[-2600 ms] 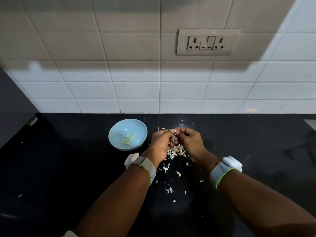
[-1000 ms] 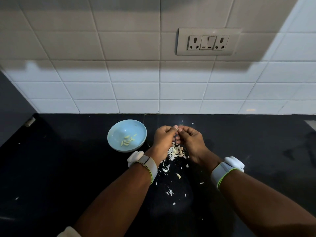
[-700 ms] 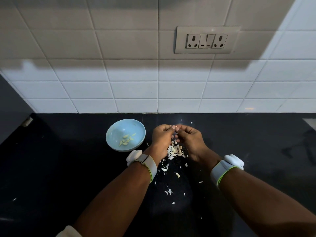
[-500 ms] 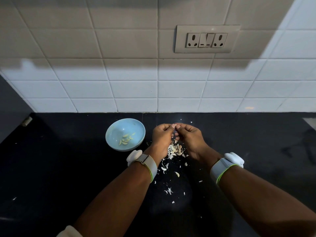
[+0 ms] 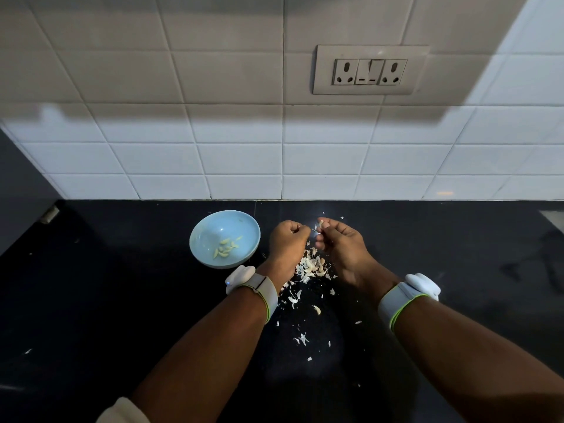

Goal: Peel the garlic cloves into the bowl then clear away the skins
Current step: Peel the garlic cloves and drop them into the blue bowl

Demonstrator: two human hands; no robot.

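Note:
My right hand (image 5: 343, 244) pinches a small garlic clove (image 5: 320, 223) at its fingertips, above the black counter. My left hand (image 5: 287, 244) is curled just to its left and pinches a thin strip of skin (image 5: 314, 231) that runs toward the clove. Below and between the hands lies a pile of skins and cloves (image 5: 311, 265). A light blue bowl (image 5: 203, 232) stands left of my left hand, with several peeled cloves (image 5: 225, 248) in it.
Loose skin flakes (image 5: 302, 337) are scattered on the counter (image 5: 122, 300) between my forearms. A white tiled wall with a socket plate (image 5: 370, 70) rises behind. A dark upright surface (image 5: 18, 190) borders the counter at the far left.
My hands, joined on the clove before, have drawn slightly apart; the left pulled leftward with a strip of skin. The bowl and pile stayed put.

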